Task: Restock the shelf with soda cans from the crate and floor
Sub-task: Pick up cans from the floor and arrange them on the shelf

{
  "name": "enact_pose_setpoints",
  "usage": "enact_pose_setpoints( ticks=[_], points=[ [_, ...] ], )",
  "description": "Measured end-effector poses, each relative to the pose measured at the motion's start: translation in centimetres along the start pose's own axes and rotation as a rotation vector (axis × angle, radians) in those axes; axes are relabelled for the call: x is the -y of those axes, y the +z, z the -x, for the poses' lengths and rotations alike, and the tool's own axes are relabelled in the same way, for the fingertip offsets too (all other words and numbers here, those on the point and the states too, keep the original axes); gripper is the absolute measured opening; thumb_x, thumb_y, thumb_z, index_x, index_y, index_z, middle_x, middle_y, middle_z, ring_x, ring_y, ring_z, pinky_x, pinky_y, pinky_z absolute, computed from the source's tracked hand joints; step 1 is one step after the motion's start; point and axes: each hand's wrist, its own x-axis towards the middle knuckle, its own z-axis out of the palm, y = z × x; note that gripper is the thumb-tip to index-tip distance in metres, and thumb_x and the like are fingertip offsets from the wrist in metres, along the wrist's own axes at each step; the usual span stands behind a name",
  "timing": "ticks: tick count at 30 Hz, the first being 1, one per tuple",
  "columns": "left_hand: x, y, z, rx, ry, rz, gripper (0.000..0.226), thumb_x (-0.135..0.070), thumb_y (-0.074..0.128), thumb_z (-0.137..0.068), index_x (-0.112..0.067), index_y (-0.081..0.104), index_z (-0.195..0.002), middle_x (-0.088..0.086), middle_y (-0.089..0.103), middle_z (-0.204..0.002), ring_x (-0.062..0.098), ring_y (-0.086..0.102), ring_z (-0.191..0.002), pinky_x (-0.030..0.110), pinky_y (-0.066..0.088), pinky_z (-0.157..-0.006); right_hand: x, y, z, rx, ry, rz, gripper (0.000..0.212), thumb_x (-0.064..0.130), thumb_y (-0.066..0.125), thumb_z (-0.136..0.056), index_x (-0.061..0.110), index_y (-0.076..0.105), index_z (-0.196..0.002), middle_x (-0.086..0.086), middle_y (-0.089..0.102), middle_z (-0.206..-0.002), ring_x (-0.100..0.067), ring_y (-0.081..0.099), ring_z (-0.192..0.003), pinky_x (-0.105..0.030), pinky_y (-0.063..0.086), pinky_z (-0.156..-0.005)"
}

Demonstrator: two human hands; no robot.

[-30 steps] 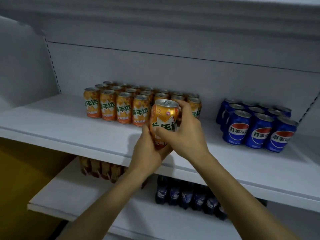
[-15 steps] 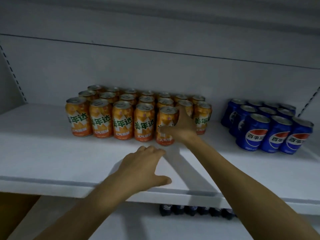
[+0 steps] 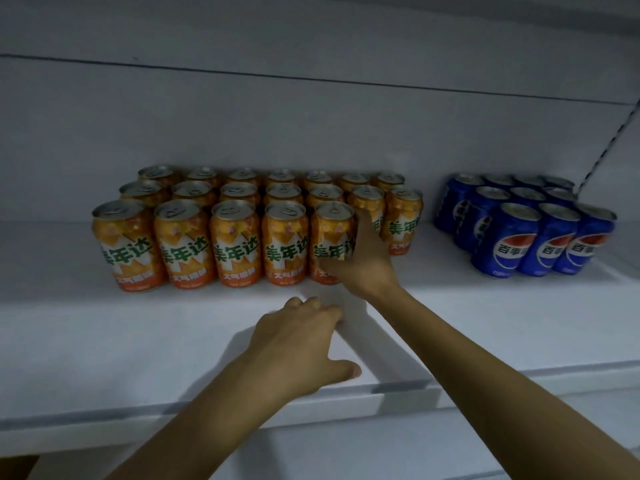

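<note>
An orange soda can (image 3: pixel 330 233) stands upright at the right end of the front row of orange cans (image 3: pixel 180 240) on the white shelf (image 3: pixel 104 341). My right hand (image 3: pixel 363 261) grips this can from its right side, thumb across the label. My left hand (image 3: pixel 304 348) rests palm down on the shelf in front of the cans, fingers relaxed, holding nothing. Several more orange cans stand in two rows behind.
A block of blue cola cans (image 3: pixel 533 233) stands to the right on the same shelf, with a gap between it and the orange cans. The shelf's front edge (image 3: pixel 381 400) runs below my left hand. A perforated upright (image 3: pixel 609 147) is at the far right.
The can went from both hands in the air onto the shelf, at the end of the front row. My left hand let go and came down onto the shelf. The view moved closer.
</note>
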Motion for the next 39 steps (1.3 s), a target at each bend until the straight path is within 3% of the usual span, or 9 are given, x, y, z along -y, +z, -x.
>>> enact_pose_setpoints(
  ticks=[4, 6, 10, 13, 18, 23, 27, 35, 39],
  points=[
    [0.2, -0.1, -0.1, 0.003, 0.012, -0.006, 0.062, -0.063, 0.057, -0.081, -0.033, 0.044, -0.133, -0.009, 0.047, -0.131, 0.014, 0.042, -0.119, 0.032, 0.043, -0.088, 0.4, 0.0, 0.0, 0.018, 0.043, 0.031, 0.091, 0.022, 0.08, -0.071, 0.017, 0.026, -0.144, -0.006, 0.05, -0.139, -0.024, 0.049, -0.126, -0.041, 0.047, -0.098],
    [0.3, -0.3, 0.0, 0.021, 0.014, 0.02, 0.063, -0.061, 0.059, -0.08, -0.034, 0.042, -0.135, -0.011, 0.046, -0.133, 0.012, 0.043, -0.12, 0.031, 0.043, -0.089, 0.4, -0.4, 0.4, 0.033, 0.074, 0.07, 0.094, 0.026, 0.079, -0.074, 0.015, 0.021, -0.147, -0.008, 0.049, -0.139, -0.027, 0.05, -0.125, -0.037, 0.047, -0.096],
    [-0.7, -1.1, 0.0, -0.046, -0.004, 0.139, 0.063, -0.055, 0.066, -0.079, -0.032, 0.046, -0.135, -0.012, 0.049, -0.137, 0.009, 0.049, -0.121, 0.035, 0.046, -0.095, -0.6, -4.1, 3.2, 0.079, 0.09, 0.271, 0.075, 0.034, 0.075, -0.079, 0.01, 0.036, -0.137, -0.012, 0.056, -0.128, -0.03, 0.055, -0.116, -0.031, 0.045, -0.084],
    [-5.2, -0.9, 0.2, -0.121, 0.057, 0.121, 0.064, -0.054, 0.065, -0.08, -0.031, 0.044, -0.135, -0.01, 0.048, -0.139, 0.013, 0.048, -0.123, 0.037, 0.046, -0.096, -2.1, -9.6, 6.8, 0.137, 0.172, 0.475, 0.082, 0.04, 0.075, -0.077, 0.015, 0.031, -0.142, -0.012, 0.048, -0.137, -0.03, 0.049, -0.123, -0.04, 0.045, -0.096],
    [-18.0, 2.6, 1.1, -0.146, 0.219, 0.103, 0.061, -0.06, 0.061, -0.08, -0.035, 0.043, -0.133, -0.011, 0.05, -0.135, 0.013, 0.047, -0.121, 0.034, 0.045, -0.088, -5.7, -21.9, 16.0, 0.139, 0.353, 0.644, 0.085, 0.041, 0.075, -0.076, 0.019, 0.029, -0.144, -0.01, 0.045, -0.139, -0.029, 0.049, -0.122, -0.044, 0.044, -0.099],
    [-29.8, 8.0, 2.1, -0.062, 0.374, 0.016, 0.054, -0.055, 0.06, -0.082, -0.03, 0.047, -0.128, -0.007, 0.053, -0.127, 0.019, 0.05, -0.118, 0.035, 0.045, -0.084, -10.5, -32.8, 27.7, 0.126, 0.537, 0.801, 0.082, 0.045, 0.073, -0.078, 0.015, 0.031, -0.143, -0.011, 0.044, -0.142, -0.031, 0.049, -0.123, -0.045, 0.045, -0.097],
    [-35.5, 13.1, 3.4, 0.032, 0.424, -0.06, 0.065, -0.061, 0.057, -0.082, -0.03, 0.041, -0.137, -0.005, 0.05, -0.133, 0.02, 0.049, -0.119, 0.036, 0.047, -0.086, -13.5, -37.0, 35.2, 0.127, 0.671, 0.786, 0.079, 0.044, 0.07, -0.081, 0.014, 0.032, -0.143, -0.012, 0.045, -0.14, -0.031, 0.048, -0.122, -0.043, 0.045, -0.097],
    [-42.1, 21.9, 4.5, 0.338, 0.527, -0.172, 0.064, -0.058, 0.061, -0.079, -0.027, 0.045, -0.132, -0.002, 0.052, -0.126, 0.021, 0.053, -0.112, 0.033, 0.044, -0.079, -20.0, -39.9, 46.1, 0.196, 0.875, 0.662, 0.062, 0.03, 0.065, -0.088, 0.009, 0.039, -0.139, -0.012, 0.05, -0.135, -0.026, 0.05, -0.119, -0.029, 0.042, -0.083],
    [-44.5, 25.2, 3.5, 0.415, 0.534, -0.158, 0.066, -0.056, 0.063, -0.078, -0.029, 0.043, -0.135, -0.005, 0.051, -0.131, 0.019, 0.052, -0.116, 0.035, 0.047, -0.087, -23.7, -40.8, 48.2, 0.218, 0.97, 0.595, 0.059, 0.029, 0.066, -0.086, 0.01, 0.042, -0.137, -0.01, 0.049, -0.136, -0.024, 0.05, -0.119, -0.032, 0.046, -0.093]
  ],
)
